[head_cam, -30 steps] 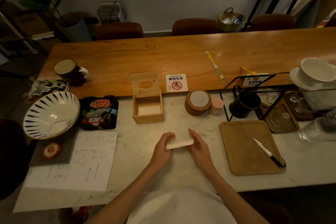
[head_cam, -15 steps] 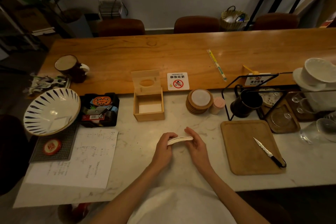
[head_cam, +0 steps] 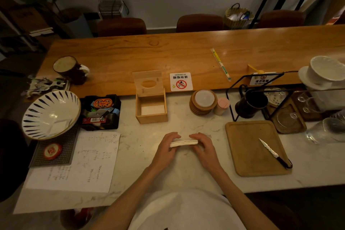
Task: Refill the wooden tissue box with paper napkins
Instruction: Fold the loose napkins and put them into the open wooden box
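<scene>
Lying crosswise, the napkins (head_cam: 183, 143) are gripped at their ends by the left hand (head_cam: 166, 152) and right hand (head_cam: 204, 150), with the open box (head_cam: 152, 118) set ahead, nearer the left.

White bowl (head_cam: 50, 114) with dark stripes; pale wooden tissue box (head_cam: 151, 105); white napkins (head_cam: 183, 143).

Marble counter (head_cam: 141, 142): open wooden tissue box (head_cam: 151, 115) just beyond L hand (head_cam: 165, 150), paper sheet (head_cam: 84, 162) left of it, wooden tray (head_cam: 248, 155) right of R hand (head_cam: 204, 150).
</scene>
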`<state>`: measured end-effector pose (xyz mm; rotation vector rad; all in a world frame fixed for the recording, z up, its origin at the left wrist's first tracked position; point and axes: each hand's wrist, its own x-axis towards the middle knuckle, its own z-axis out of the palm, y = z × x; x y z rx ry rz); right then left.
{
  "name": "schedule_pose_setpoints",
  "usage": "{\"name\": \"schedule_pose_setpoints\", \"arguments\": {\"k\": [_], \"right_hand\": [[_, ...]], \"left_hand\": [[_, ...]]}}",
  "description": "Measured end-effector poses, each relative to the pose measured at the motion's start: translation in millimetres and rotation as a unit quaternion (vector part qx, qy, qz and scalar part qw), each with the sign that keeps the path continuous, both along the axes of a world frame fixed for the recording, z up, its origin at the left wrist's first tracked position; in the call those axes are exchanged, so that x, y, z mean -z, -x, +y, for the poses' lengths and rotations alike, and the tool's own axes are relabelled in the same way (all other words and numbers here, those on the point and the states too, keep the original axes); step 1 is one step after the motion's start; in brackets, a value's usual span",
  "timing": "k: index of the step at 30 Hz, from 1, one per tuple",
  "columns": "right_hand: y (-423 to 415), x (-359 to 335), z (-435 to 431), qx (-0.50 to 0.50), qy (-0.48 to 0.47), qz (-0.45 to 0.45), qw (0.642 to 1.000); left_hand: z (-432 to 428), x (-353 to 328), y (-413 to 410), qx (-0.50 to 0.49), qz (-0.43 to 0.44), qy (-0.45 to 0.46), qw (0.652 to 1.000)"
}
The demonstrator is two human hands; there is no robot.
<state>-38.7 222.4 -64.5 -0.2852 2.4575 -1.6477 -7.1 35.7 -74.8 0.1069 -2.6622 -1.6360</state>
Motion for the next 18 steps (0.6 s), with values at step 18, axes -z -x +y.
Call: {"name": "schedule_pose_setpoints", "arguments": {"k": [18], "right_hand": [[8,-24,2,0.073,0.103,-0.195,0.973]], "left_hand": [[-10,-23,9,-0.099,-0.157,-0.178,0.966]]}}
